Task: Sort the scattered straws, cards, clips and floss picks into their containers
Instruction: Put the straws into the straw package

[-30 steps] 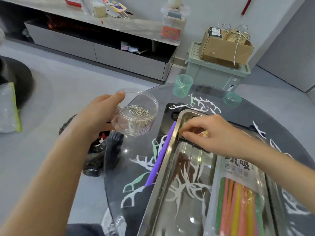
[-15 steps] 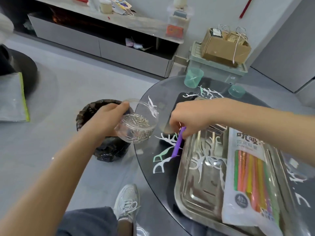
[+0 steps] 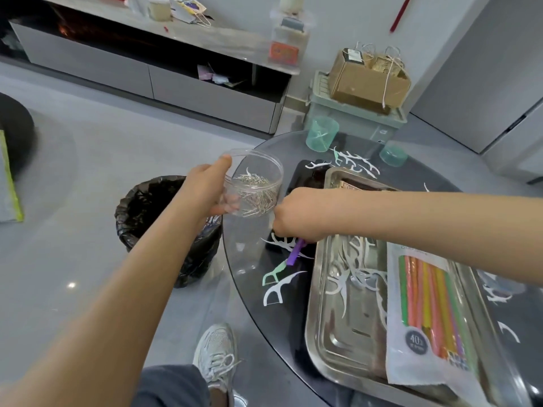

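My left hand (image 3: 205,186) holds a clear round tub of metal paper clips (image 3: 255,189) tilted above the left edge of the dark glass table (image 3: 249,289). My right hand (image 3: 296,215) reaches across beside the tub, fingers closed low on the table over a purple straw (image 3: 295,254); whether it grips the straw is hidden. White and green floss picks (image 3: 276,284) lie under and around it. A steel tray (image 3: 332,333) holds more floss picks and a bag of coloured straws (image 3: 426,312).
A teal cup (image 3: 321,133) and its lid (image 3: 393,154) stand at the table's far edge among floss picks (image 3: 352,163). A black-lined bin (image 3: 158,218) is on the floor left of the table. My shoe (image 3: 217,353) is below.
My right hand left the tray's far corner and swung left and down onto the purple straw next to the clip tub. My view shifted, bringing the bin and shoe into sight.
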A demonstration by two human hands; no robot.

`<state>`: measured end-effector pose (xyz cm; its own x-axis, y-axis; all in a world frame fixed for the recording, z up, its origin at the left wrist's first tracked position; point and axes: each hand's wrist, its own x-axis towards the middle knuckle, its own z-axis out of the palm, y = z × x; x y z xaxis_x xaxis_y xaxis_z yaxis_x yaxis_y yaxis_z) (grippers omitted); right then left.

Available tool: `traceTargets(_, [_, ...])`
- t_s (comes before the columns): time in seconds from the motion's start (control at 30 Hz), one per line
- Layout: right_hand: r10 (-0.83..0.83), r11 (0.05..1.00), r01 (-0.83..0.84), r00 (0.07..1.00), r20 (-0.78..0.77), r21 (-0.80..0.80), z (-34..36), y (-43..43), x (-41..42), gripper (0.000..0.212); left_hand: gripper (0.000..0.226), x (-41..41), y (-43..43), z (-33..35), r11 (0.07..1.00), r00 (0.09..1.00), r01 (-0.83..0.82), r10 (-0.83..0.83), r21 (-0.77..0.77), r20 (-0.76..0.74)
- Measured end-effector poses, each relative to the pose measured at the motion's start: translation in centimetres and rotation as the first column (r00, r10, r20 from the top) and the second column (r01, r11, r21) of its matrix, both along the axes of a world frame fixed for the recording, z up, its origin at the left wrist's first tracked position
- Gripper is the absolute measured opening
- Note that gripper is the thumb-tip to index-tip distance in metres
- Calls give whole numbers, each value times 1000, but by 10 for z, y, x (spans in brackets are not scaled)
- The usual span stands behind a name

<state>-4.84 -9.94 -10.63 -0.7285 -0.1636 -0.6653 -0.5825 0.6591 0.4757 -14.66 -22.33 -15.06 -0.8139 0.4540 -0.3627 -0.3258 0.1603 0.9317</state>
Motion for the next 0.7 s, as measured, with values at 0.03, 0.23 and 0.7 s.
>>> traceTargets(0.03, [11, 1000, -12, 999, -31, -20, 3, 2, -1, 20, 38, -2, 2, 1, 1000, 1000, -8, 8, 3, -5])
traceTargets(0.23, [-84, 946, -26, 943, -323, -322, 38, 34, 24, 19, 39, -4, 22, 0, 998, 989, -54, 55, 6, -135])
traceTargets(0.7, [-974, -203, -295, 157, 162, -934, 34, 124, 107, 11, 46, -6, 90, -11, 975, 914, -26, -67, -222, -400])
